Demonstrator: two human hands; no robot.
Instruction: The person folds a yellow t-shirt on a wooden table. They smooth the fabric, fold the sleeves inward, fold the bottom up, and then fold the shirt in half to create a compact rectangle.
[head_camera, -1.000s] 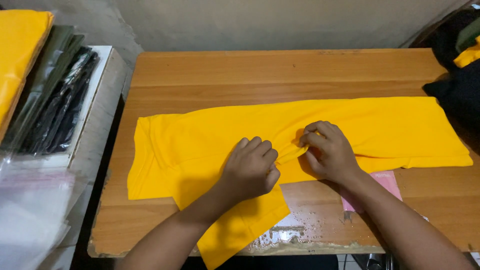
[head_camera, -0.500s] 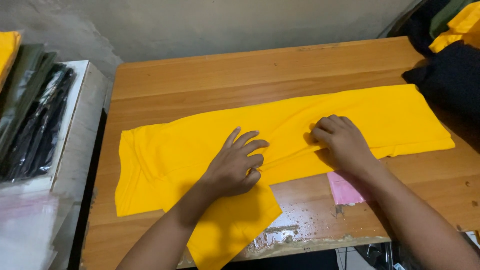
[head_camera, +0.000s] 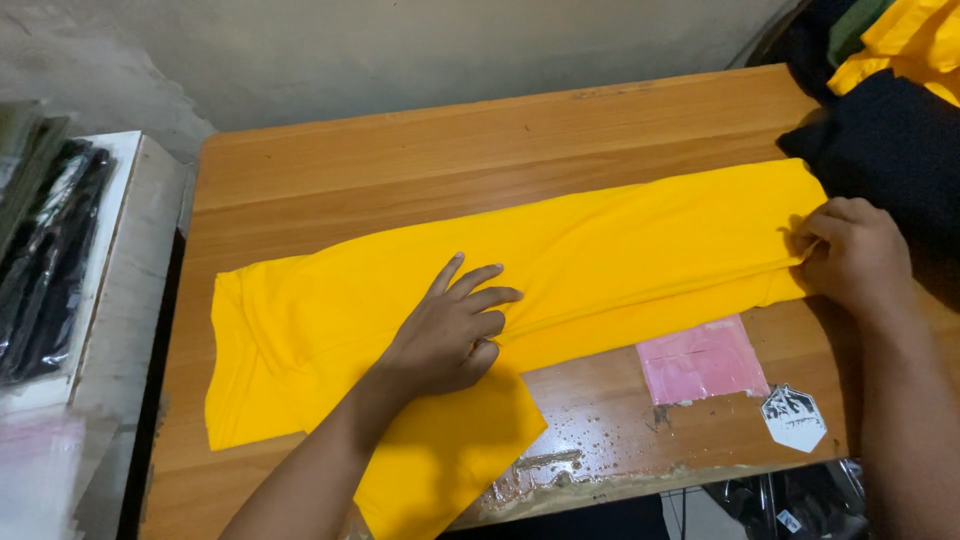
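Observation:
A yellow garment (head_camera: 600, 270) lies folded lengthwise across the wooden table (head_camera: 420, 160), one flap hanging over the near edge. My left hand (head_camera: 450, 335) rests flat on its middle, fingers spread, pressing the cloth down. At the garment's right end, my right hand (head_camera: 850, 255) pinches the edge of the fabric.
A pink patch (head_camera: 702, 360) and a white sticker (head_camera: 795, 418) sit on the table's worn front edge. Dark and yellow clothes (head_camera: 890, 130) are piled at the far right. Left of the table a white shelf (head_camera: 120, 300) holds black items in clear bags (head_camera: 45, 260).
My right hand has slid from the garment's middle to its right end and taken hold of the edge. My left hand has flattened out, fingers spread. The view shifted right.

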